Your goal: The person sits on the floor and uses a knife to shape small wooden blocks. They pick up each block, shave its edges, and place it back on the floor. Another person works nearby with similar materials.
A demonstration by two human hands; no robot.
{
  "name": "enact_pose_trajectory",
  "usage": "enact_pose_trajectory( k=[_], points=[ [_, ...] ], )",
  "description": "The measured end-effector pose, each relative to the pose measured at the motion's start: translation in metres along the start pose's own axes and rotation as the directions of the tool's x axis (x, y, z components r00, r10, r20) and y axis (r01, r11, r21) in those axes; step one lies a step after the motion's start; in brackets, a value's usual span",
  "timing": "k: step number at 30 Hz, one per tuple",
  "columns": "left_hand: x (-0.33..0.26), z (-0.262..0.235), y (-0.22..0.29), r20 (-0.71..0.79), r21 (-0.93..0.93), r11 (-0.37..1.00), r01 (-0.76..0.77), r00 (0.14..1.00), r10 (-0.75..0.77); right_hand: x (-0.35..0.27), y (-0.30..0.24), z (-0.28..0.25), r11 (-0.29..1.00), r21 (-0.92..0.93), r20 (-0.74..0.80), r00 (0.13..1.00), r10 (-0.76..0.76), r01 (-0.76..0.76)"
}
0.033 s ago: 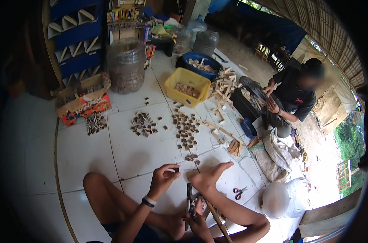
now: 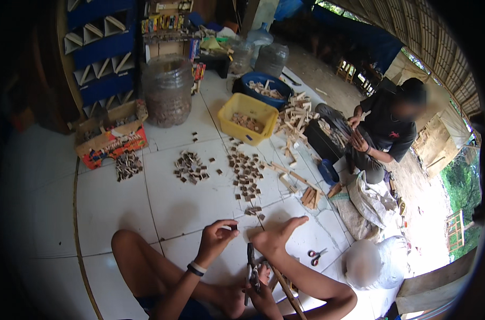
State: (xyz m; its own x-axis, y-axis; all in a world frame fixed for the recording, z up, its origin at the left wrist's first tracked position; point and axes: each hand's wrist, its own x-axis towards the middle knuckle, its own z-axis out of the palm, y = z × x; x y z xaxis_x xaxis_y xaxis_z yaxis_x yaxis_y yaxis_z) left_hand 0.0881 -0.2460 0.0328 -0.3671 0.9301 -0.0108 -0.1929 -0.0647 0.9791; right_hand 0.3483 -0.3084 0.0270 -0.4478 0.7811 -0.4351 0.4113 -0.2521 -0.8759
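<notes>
Between the thumb and fingers of my left hand [image 2: 215, 241] is a small dark brown square piece [image 2: 234, 228], held up above the tiles. My right hand [image 2: 262, 300] grips a dark and silver plier-like tool [image 2: 251, 272], its dark end pointing away from me. Just right of that hand, a long thin wooden stick [image 2: 288, 290] slants over my lap. Beyond my hands, small brown pieces lie on the floor in a right pile [image 2: 246, 173], a middle pile [image 2: 189, 168] and a left pile [image 2: 128, 166].
Red-and-black scissors [image 2: 316, 257] lie right of my bent leg. Farther off are a yellow basin [image 2: 246, 133], a blue tub [image 2: 253, 77], a cardboard box [image 2: 117, 145], a large clear plastic container [image 2: 167, 96] and wood offcuts [image 2: 296, 114]. A co-worker [image 2: 389, 125] sits at the right, handling wood.
The floor piles and containers sit very slightly lower in the picture. Both hands keep the same hold.
</notes>
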Motion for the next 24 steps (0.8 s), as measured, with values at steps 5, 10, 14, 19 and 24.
enact_pose_trajectory(
  k=[5,10,14,19,24],
  points=[
    [-0.006,-0.002,0.005,0.058,-0.083,0.996,0.012,0.998,-0.008,0.021,0.006,0.004,0.997,0.051,0.060,0.996,-0.067,0.064],
    [-0.014,-0.006,-0.007,-0.020,0.002,0.995,0.101,0.995,-0.101,0.028,0.024,0.010,0.985,0.092,0.093,0.984,-0.152,0.144],
    [-0.030,0.003,-0.008,-0.154,-0.067,0.995,0.073,0.985,-0.083,0.030,0.038,0.015,0.992,0.064,0.095,0.989,-0.112,0.106],
    [-0.042,0.010,0.005,-0.218,-0.207,0.977,0.047,0.971,-0.093,0.022,0.024,0.019,0.989,-0.085,0.045,0.992,-0.119,0.123],
    [-0.050,0.015,0.019,-0.219,-0.317,0.944,0.091,0.962,-0.166,0.005,-0.015,0.028,0.947,-0.139,-0.074,0.951,-0.301,0.289]
  ],
)
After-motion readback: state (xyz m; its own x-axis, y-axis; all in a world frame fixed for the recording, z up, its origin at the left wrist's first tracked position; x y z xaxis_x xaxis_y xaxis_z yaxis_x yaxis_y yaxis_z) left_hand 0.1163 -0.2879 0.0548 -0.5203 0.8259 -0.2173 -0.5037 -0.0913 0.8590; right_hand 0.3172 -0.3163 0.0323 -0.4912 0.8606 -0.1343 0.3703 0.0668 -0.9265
